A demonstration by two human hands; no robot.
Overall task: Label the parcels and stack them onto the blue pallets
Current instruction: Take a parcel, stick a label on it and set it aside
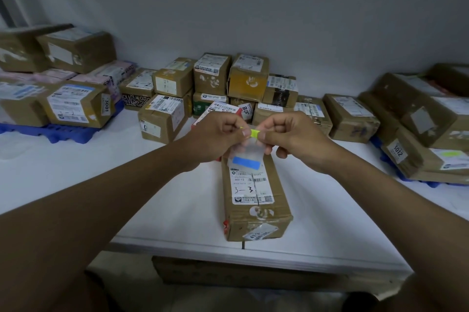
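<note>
Both sets of fingertips are pinching a small yellow-green sticker (pixel 253 133) and its clear backing strip (pixel 250 149): left hand (pixel 220 135) and right hand (pixel 291 137) curled tight, peeling above the long parcel (pixel 255 200) on the white table (pixel 177 197). Labelling step, probably; next, pressing the sticker onto the parcel, then carrying it to a blue pallet (pixel 58 131).

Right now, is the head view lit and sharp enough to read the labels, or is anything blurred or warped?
Head view: dim, bluish light, no glare; wide-angle lens bows the white table edges; the long brown cardboard parcel in front is sharp, handwritten "3-3" readable; the small yellow-green sticker pinched between left hand and right hand is slightly soft; rear boxes' fine print is unreadable.
</note>
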